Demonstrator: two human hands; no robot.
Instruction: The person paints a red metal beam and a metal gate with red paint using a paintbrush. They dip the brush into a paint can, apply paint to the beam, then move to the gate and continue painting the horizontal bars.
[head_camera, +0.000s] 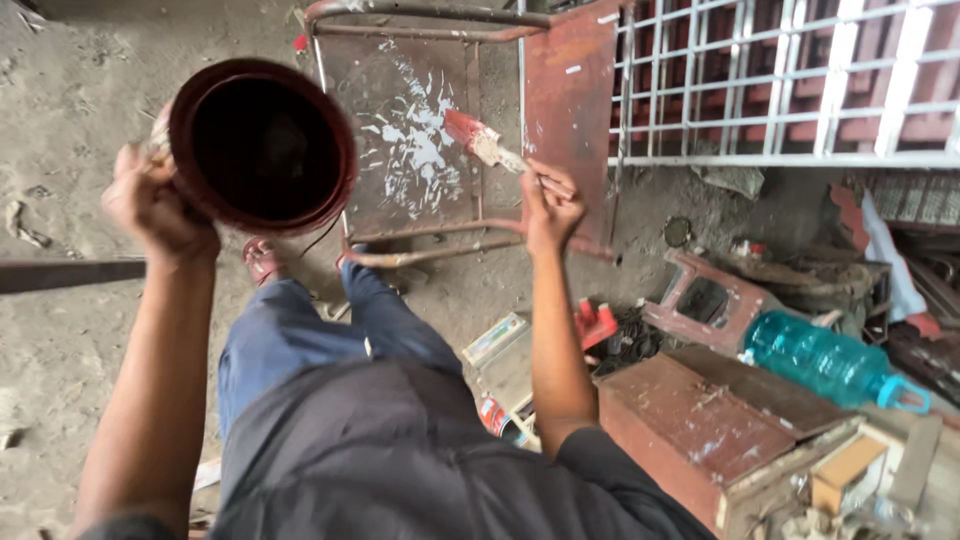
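While the left hand (150, 200) grips the tilted paint can (262, 145) and the right hand (548, 207) pinches the paintbrush (487, 143), red paint could spill onto the person's trousers (300, 340).

Not much packaging here: a flat pale carton (493, 338) lying on the floor by the knee, and a red-and-white labelled can (497, 418) just below it.

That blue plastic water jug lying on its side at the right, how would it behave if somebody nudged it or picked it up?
The blue water jug lies on its side on a rusty red box, so its round body would probably roll if nudged. Being thin clear plastic, it likely flexes when squeezed. How full it is cannot be told, so its weight is uncertain.
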